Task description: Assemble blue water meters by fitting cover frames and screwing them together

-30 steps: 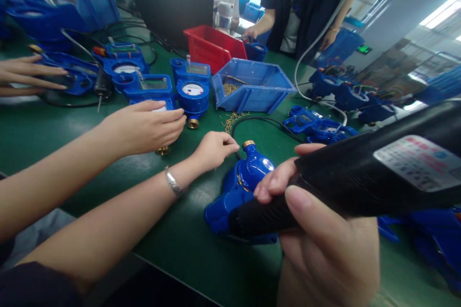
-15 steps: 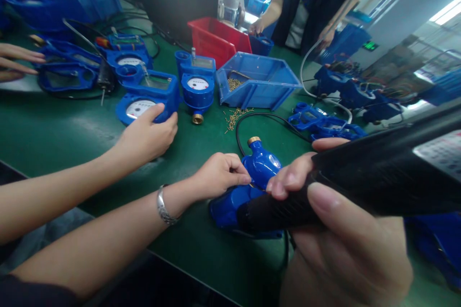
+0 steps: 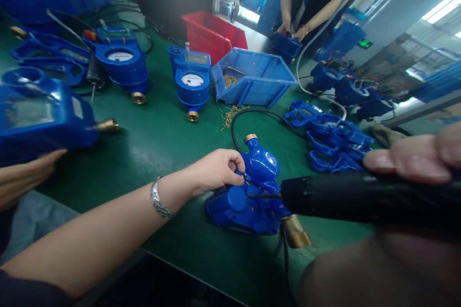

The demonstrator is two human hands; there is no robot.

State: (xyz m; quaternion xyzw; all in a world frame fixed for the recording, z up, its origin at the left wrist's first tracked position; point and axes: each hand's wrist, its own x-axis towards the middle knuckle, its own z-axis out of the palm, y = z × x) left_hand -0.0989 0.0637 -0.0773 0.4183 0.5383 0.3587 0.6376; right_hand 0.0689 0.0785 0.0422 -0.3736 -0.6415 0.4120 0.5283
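Note:
A blue water meter body (image 3: pixel 248 201) with brass ends lies face down on the green table (image 3: pixel 162 139), near its front edge. My left hand (image 3: pixel 216 172), a bracelet on its wrist, rests against the meter's left side. Its fingertips are pinched together on something too small to make out. My right hand (image 3: pixel 414 158) is wrapped round a black electric screwdriver (image 3: pixel 342 196). The tool lies nearly level, and its thin bit reaches the top of the meter from the right.
A blue bin (image 3: pixel 266 81) holds brass screws, with loose screws (image 3: pixel 230 115) in front of it. Behind stand a red bin (image 3: pixel 212 33) and assembled meters (image 3: pixel 192 84). Blue covers (image 3: pixel 331 134) are piled at right. A co-worker's hand (image 3: pixel 25 177) holds a meter (image 3: pixel 36 120) at far left.
My left hand came back from the loose screws to the meter. The screwdriver dropped level, its bit now at the meter. The co-worker lifted a meter off the table toward the left.

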